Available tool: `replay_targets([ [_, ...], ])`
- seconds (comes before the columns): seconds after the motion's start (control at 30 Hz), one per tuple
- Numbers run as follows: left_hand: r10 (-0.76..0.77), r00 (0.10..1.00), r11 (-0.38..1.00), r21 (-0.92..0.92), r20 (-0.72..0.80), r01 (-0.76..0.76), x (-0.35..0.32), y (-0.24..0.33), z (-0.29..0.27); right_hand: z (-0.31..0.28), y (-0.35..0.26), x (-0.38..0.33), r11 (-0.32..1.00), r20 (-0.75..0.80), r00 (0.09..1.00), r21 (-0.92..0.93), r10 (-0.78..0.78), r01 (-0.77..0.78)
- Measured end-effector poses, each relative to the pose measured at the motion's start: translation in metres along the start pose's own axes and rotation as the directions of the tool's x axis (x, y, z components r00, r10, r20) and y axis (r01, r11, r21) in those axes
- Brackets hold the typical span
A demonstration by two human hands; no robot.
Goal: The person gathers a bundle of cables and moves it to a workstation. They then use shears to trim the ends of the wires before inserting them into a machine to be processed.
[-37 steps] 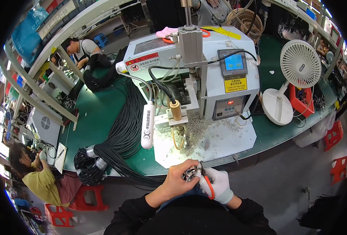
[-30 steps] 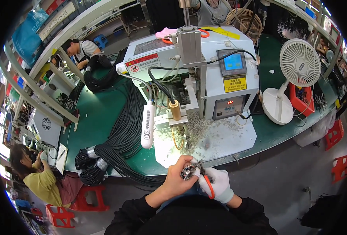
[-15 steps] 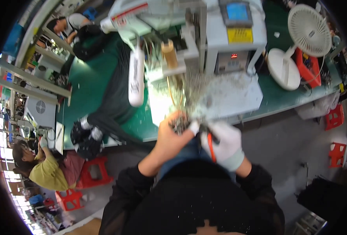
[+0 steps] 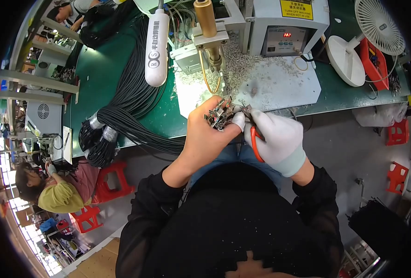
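Note:
My left hand (image 4: 201,136), bare but for a white cover on the thumb tip, is closed round a bunch of small metal connectors (image 4: 220,116) whose ends fan out above the fingers. Beside it my right hand (image 4: 282,141), in a white glove, grips a pair of hand cutters or pliers with orange-red handles (image 4: 254,144). The tool's dark jaws point toward the left thumb and the bunch, mostly hidden by the fingers. Whether the jaws touch a connector I cannot tell. Both hands are over my lap, at the bench's front edge.
Ahead stands a bench machine with a brass-coloured cylinder (image 4: 206,18) above a white plate (image 4: 279,90) strewn with clippings. A white tubular lamp (image 4: 157,55) hangs left of it. Bundled black cables (image 4: 122,116) lie on the green bench (image 4: 94,88). A white fan (image 4: 377,28) stands right. Co-workers sit left.
The view has tipped down, so the bench and machine sit higher in the picture and look sharper. Both hands keep their hold on the connectors and the orange-handled tool.

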State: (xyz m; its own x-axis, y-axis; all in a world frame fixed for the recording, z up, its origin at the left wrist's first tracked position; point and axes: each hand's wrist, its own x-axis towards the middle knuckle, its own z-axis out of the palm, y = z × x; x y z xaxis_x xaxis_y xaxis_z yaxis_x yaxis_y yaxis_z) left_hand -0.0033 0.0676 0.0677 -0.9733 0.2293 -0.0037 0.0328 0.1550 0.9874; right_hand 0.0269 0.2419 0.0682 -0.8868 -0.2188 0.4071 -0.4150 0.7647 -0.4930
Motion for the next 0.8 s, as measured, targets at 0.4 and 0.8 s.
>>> replay_targets([
  [0.4,-0.321,0.907,0.818,-0.402,0.274,0.411,0.014,-0.013,-0.017,0.017,0.009,-0.004,0.581,0.392,0.898,0.690,0.201,-0.431],
  [0.8,-0.434,0.864,0.796,-0.341,0.253,0.500,0.004,-0.057,-0.048,0.018,0.013,-0.027,0.663,0.311,0.894,0.600,0.323,-0.448],
])
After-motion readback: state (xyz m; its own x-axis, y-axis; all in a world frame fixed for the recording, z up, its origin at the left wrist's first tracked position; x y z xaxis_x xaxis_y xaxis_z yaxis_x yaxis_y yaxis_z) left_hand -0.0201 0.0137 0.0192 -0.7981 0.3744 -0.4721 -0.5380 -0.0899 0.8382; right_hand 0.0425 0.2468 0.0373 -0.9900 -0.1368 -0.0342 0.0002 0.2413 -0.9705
